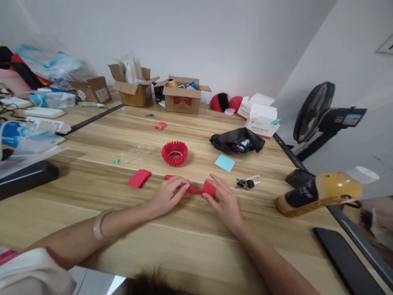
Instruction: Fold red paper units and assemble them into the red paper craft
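My left hand (171, 194) is closed in a pinch at one end of a narrow red paper piece (194, 190). My right hand (226, 201) holds a small red paper sheet (209, 188) between thumb and fingers, and the two red pieces meet or overlap between my hands. More red paper (168, 177) shows behind my left knuckles, partly hidden. To the left lies a stack of red paper slips (139, 178). Beyond my hands stands a round red bowl-like piece (175, 153) built of many small pointed folds, with a hollow centre.
Around the work area are a light blue paper pad (224, 162), keys (245, 183), a black plastic bag (236, 140) and a small red packet (160, 125). A bottle (322, 192) and phone (346, 258) are at right. Cardboard boxes (182, 100) stand at the back.
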Tool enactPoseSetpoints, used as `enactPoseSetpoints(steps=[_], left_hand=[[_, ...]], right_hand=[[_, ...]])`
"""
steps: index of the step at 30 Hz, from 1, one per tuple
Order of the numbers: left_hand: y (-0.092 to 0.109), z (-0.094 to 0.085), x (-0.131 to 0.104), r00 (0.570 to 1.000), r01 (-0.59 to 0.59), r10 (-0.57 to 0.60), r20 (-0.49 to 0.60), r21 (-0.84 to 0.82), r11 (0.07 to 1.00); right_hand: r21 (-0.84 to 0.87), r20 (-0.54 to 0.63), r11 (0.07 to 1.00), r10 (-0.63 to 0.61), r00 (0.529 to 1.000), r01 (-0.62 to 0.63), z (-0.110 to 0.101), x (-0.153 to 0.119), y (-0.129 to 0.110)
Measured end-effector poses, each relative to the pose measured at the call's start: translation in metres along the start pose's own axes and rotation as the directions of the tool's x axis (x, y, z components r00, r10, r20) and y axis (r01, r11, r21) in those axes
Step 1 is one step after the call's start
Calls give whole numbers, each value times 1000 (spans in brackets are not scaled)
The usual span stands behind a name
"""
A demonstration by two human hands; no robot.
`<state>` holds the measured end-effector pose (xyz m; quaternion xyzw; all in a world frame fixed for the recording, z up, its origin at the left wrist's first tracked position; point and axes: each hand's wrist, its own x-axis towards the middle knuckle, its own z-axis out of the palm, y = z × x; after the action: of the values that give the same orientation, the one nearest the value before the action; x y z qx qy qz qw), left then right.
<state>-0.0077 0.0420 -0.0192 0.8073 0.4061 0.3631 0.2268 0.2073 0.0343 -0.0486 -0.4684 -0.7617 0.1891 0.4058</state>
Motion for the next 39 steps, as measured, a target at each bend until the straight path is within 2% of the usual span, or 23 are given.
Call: enactPoseSetpoints(steps=[2,6,9,14,18,23,29,35,39], left_hand=[[4,0,-2,999,28,-30,-21,-102,994],[7,4,-5,993,119,-121,7,-224,967],[5,6,-6,974,228,-214,79,-317,921],[-1,10,-6,922,385,-297,249,-502,775],[-4,13,-4,900,436,-331,284,-600,671],[-2,8,0,883,468,-318,344,-671,575],[-8,5,4,873,487,-262,411,-759,433],[-17,8,4,879,475,-250,405,-777,412],[-17,9,4,885,465,-216,411,-772,433]], right_hand=[[144,35,989,36,999,-40,6,-4,-10],[411,141,872,227,964,-265,22,-14,-19],[549,172,762,299,938,-344,30,-17,-21],[672,192,621,379,905,-403,29,-14,-27],[687,199,609,366,909,-396,27,-10,-29],[654,149,680,314,938,-332,26,-6,-27],[719,119,626,317,941,-302,29,-8,-23],[757,233,587,169,958,-288,23,-9,-15],[777,247,559,153,957,-290,23,-8,-9]])
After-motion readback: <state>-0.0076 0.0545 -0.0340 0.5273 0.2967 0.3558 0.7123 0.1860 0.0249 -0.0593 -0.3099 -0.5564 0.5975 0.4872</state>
